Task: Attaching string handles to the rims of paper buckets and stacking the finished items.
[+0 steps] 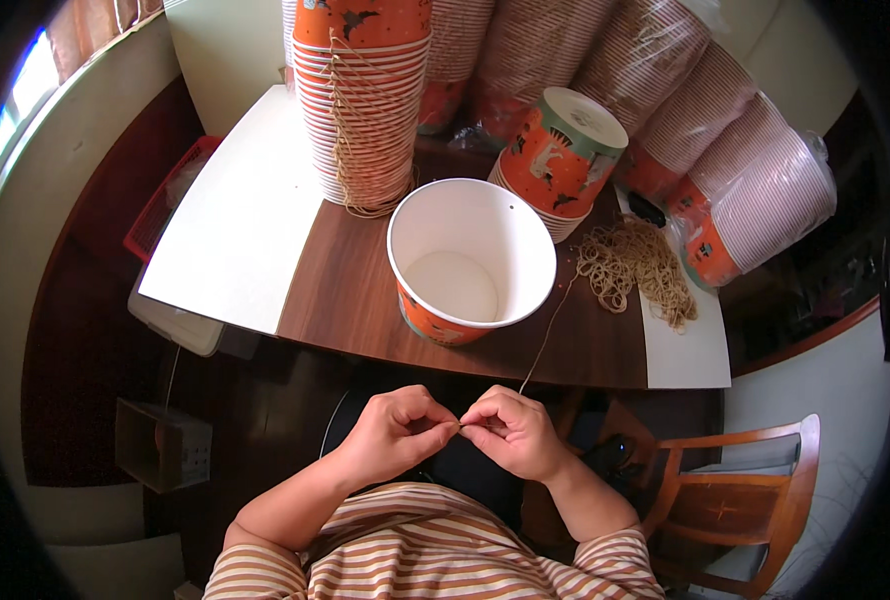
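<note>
At lower centre, the left hand (397, 432) and right hand (515, 432) pinched thin tan string (538, 357), apparently working a short length; the next move called for steady grips.

Open tub (485, 240) looks like paper or card, smooth inside with a soft sheen. The string (635, 268) is rough, fibrous and totally matt. Surface (325, 290) is brown wood-grain in the middle, fairly smooth with a slight gloss, and smooth plain white at the ends. Shiny, crinkly clear plastic on the wrapped stacks (777, 210). Chair's (730, 505) varnished-looking wood, basket's (153, 218) red plastic, shirt's (435, 545) matt cloth.
</note>
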The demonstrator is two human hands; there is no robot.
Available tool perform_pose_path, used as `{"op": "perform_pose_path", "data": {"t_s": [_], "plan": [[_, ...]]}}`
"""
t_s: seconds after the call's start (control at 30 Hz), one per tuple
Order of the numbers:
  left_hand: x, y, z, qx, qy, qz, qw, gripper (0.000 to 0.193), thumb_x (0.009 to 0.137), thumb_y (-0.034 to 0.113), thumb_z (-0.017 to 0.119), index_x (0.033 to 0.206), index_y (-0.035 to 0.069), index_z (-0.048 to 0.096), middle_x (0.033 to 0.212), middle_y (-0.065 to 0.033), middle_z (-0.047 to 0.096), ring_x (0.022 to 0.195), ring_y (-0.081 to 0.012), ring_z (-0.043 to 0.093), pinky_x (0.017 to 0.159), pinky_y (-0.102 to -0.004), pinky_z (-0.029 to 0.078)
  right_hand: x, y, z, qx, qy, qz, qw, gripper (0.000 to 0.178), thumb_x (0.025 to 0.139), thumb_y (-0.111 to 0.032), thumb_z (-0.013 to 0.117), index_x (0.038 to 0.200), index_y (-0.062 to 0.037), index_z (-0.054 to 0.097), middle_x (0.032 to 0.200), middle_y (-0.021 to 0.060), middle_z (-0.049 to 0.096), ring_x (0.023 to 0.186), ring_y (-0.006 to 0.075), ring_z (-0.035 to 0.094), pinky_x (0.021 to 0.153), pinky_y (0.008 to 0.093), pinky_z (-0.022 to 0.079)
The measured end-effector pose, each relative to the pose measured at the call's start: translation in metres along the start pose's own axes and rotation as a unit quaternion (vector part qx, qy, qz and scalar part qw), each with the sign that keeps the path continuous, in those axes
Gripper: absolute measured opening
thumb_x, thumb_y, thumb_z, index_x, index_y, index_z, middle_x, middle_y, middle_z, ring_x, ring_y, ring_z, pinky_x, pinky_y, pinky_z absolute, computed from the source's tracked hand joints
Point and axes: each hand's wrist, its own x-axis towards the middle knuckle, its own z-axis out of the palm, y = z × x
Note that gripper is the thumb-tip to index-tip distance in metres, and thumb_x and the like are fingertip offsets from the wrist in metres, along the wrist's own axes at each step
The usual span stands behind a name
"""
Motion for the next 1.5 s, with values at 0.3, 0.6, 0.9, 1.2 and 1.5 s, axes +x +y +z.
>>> {"op": "perform_pose_path", "data": {"t_s": [0.3,0.6,0.9,1.2,1.5], "plan": [[0.002,0.008,-0.002,0.041,-0.012,0.021,0.999,0.007,0.077,0.005,0.069,0.082,0.001,0.068,0.074,-0.0069,0.058,0.063,-0.0144,0.058,0.055,-0.0252,0.046,0.0,-0.007,-0.001,-0.148,0.033,-0.118,0.981,0.019,0.074,0.006,0.067,0.089,-0.0025,0.059,0.082,0.0102,0.059,0.068,0.0213,0.06,0.058,0.0286,0.049],[0.008,0.01,0.0,0.373,0.069,0.441,0.814,0.02,0.06,0.005,0.07,0.078,0.004,0.063,0.071,-0.0015,0.048,0.059,-0.0159,0.045,0.055,-0.0295,0.037,-0.001,-0.018,-0.007,-0.17,0.02,-0.139,0.975,0.017,0.076,0.003,0.068,0.09,-0.0013,0.06,0.081,0.0094,0.059,0.068,0.0218,0.061,0.057,0.0291,0.049],[0.011,0.038,-0.018,0.457,0.004,0.521,0.721,0.026,0.061,0.011,0.064,0.084,0.001,0.063,0.079,-0.0017,0.049,0.066,-0.0136,0.047,0.061,-0.0278,0.041,0.005,-0.035,-0.011,-0.104,0.019,-0.11,0.988,0.017,0.073,0.006,0.069,0.086,-0.0014,0.061,0.08,0.0103,0.061,0.067,0.0197,0.06,0.058,0.0268,0.048],[0.015,0.045,-0.029,0.47,0.008,0.556,0.685,0.022,0.066,0.01,0.065,0.086,0.0,0.064,0.079,-0.0013,0.049,0.066,-0.0125,0.047,0.061,-0.0273,0.041,0.026,-0.047,-0.025,-0.056,-0.083,-0.029,0.995,0.009,0.079,0.0,0.067,0.086,-0.0019,0.062,0.079,0.0072,0.06,0.068,0.0152,0.058,0.058,0.0249,0.045],[0.029,0.051,-0.046,0.432,0.192,0.508,0.72,0.025,0.065,0.005,0.07,0.089,0.003,0.067,0.081,-0.0024,0.056,0.059,-0.0119,0.049,0.052,-0.0264,0.037,0.094,-0.081,-0.06,0.022,-0.154,0.122,0.98,0.008,0.085,-0.008,0.063,0.089,-0.0013,0.064,0.079,-0.0002,0.061,0.073,0.0039,0.052,0.064,0.0207,0.044]]}}
